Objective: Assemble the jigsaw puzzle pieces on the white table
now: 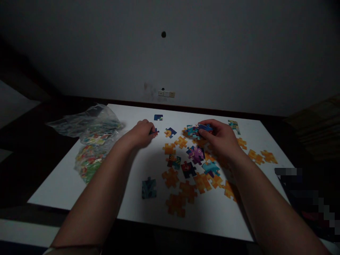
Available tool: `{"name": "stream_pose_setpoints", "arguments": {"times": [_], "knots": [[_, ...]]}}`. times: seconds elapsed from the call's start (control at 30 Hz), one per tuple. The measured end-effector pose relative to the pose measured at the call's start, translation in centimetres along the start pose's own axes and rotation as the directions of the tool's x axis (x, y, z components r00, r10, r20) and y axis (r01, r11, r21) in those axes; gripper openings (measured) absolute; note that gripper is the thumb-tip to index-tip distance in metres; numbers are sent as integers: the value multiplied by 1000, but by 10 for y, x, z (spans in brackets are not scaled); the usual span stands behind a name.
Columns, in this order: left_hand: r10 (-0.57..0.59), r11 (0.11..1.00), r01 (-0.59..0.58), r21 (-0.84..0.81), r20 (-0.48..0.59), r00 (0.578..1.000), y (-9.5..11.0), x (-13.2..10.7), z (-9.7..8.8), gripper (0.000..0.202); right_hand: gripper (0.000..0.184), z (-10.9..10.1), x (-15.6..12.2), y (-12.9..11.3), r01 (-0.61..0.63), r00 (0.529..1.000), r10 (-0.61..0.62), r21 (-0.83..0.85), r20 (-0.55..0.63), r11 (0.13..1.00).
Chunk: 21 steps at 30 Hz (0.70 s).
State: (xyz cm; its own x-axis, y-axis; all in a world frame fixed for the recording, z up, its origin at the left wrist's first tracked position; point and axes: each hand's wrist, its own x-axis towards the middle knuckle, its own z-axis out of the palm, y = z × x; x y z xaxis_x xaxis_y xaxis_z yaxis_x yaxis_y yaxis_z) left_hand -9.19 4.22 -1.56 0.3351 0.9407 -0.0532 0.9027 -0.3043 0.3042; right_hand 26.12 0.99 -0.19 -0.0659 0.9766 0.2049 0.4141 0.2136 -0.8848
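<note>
Jigsaw puzzle pieces lie scattered over a white table. My left hand [144, 133] is closed on a dark blue puzzle piece [156, 132], low over the table left of the pile. Between the thumb and fingers of my right hand [219, 134] are several blue puzzle pieces [195, 130], held above the orange ones. Beside my left hand lies a blue piece with a yellow shape [170, 132], and a corner piece [158, 117] rests farther back. Nearer to me are a purple piece with eyes [196, 154], a dark piece with red [188, 169] and orange backs [170, 177].
Clear plastic bags [97, 136] with colourful pieces stand at the table's left. A teal piece [149, 188] lies near the front edge of the white table [127, 205]. Other pieces [268, 156] lie toward the right edge. Behind is a grey wall with sockets [166, 94].
</note>
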Motion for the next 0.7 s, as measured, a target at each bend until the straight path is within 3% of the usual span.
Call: {"name": "stream_pose_setpoints", "arguments": {"times": [0.07, 0.23, 0.37, 0.43, 0.5, 0.53, 0.63, 0.7], "knots": [[27, 998, -27, -53, -14, 1000, -2, 0, 1, 28, 33, 0, 0, 0, -2, 1000, 2, 15, 4, 1000], [37, 995, -42, -95, -57, 998, -6, -3, 1, 52, 33, 1, 0, 0, -8, 1000, 7, 38, 7, 999], [87, 973, -110, -202, -120, 989, -6, 1, -1, 36, 32, 1, 0, -3, 13, 1000, -13, 32, -13, 999], [41, 936, -99, -338, -173, 984, 2, 4, 0, 31, 32, 1, -1, -7, 17, 1000, -17, 77, -13, 997], [-29, 813, -90, -576, -194, 981, 18, 6, 5, 35, 33, 3, -3, -11, 9, 1000, -10, 157, 7, 988], [-48, 698, -93, -710, -176, 983, 28, 6, 9, 40, 33, 4, -5, -14, 0, 1000, -4, 197, 17, 980], [49, 280, -38, -959, -26, 998, 60, 3, 22, 52, 36, 8, -8, -17, -27, 999, 19, 227, 38, 973], [131, 129, 32, -991, 49, 990, 77, -1, 30, 56, 39, 12, -10, -16, -32, 999, 22, 194, 50, 981]]}}
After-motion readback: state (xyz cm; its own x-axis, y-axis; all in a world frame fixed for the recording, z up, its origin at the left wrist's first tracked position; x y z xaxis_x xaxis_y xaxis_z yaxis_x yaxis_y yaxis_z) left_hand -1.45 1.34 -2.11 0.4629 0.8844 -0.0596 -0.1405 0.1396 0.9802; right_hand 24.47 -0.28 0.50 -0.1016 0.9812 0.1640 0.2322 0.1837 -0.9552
